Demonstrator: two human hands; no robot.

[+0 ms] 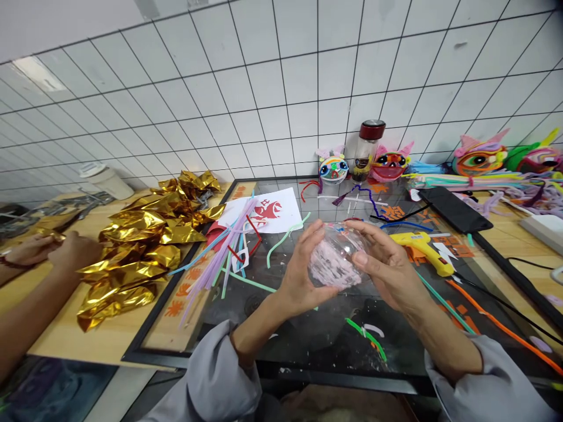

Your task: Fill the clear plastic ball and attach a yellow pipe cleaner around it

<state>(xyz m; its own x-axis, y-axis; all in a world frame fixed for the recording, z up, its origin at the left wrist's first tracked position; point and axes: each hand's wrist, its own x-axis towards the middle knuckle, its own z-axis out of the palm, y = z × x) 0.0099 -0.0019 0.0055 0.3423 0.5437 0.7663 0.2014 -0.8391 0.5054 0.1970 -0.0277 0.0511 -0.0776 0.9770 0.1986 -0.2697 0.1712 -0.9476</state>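
Between my two hands, above the dark glass panel, is a clear plastic ball (336,261) with fuzzy pale pink strips covering its lower part. My left hand (305,272) wraps round its left side, thumb underneath. Around the right side curl the fingers of my right hand (385,261), with the thumb pressed on the front. Small coloured spots show at the top of the ball. Near my right hand lies a yellow glue gun (424,249). A bright green pipe cleaner piece (367,340) rests on the panel below.
A bundle of lilac and blue pipe cleaners (231,246) lies left on white paper (281,211) with a red print. Gold foil pieces (141,240) lie further left, beside another person's hands (65,252). Decorated balls (333,168), a bottle (367,152) and a phone (455,210) are behind.
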